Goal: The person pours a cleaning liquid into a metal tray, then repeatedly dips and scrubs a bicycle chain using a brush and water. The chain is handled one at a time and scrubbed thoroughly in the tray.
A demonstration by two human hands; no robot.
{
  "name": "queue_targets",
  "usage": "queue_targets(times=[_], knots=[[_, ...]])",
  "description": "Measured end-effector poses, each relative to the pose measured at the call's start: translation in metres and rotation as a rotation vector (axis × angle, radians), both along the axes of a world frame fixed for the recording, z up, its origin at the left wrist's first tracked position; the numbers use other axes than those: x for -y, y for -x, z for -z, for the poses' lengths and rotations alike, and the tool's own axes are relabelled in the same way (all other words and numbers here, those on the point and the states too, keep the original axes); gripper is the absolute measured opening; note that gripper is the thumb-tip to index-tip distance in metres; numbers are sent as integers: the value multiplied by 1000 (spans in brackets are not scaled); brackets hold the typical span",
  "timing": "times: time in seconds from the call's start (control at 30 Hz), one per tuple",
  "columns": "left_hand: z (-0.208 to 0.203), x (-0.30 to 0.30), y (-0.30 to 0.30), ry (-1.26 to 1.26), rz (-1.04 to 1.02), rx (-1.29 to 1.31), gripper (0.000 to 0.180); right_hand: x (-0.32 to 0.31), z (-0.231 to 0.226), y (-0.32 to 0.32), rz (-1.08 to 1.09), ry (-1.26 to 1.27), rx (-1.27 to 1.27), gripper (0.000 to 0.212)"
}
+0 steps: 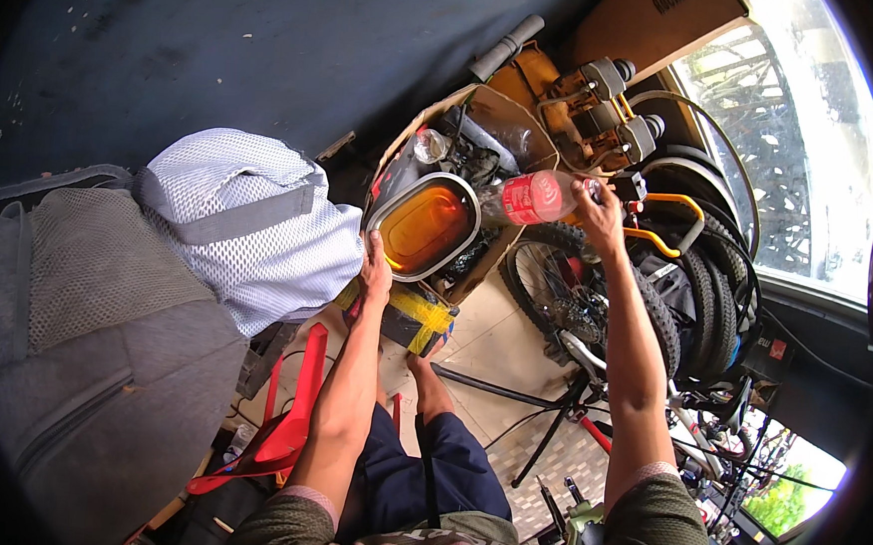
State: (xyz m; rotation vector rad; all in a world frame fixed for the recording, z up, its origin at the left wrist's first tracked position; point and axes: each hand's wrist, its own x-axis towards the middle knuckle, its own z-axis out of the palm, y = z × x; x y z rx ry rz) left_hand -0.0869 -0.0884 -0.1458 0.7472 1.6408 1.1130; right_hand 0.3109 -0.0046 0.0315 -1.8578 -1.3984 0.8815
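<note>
Tiled floor [488, 326] flanks the cardboard box [511, 115]. Over the box, the left hand [376, 274] grips an oval tub [427, 222]; across its right edge, the right hand's [600, 211] fingers hold a plastic soda bottle [536, 199], long axis pointing leftward at the tub.

My left fingers [374, 242] hold an oval container [411, 274] by its left edge, its grey rim circling a glossy amber middle, broad face turned toward me. My right fingers [591, 194] grip a clear plastic bottle [534, 198] with a red label near its neck; it points sideways, base just beside the container's right edge.
</note>
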Motion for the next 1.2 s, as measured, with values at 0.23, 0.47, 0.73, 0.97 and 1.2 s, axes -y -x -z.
queue_targets(times=[0.23, 0.47, 0.73, 0.97, 1.2], knots=[[6, 5, -6, 31, -15, 100, 65, 45, 62, 16, 175, 199, -237, 46], [-9, 6, -2, 129, -4, -17, 72, 36, 7, -17, -22, 527, 75, 63], [-18, 4, -6, 79, -103, 46, 66, 30, -25, -31, -164, 353, 384, 16], [-30, 8, -1, 103, -35, 179, 72, 27, -42, 7, -507, 331, 507, 44], [-12, 16, 1, 84, -68, 233, 73, 32, -41, 38, -523, 398, 554, 34]])
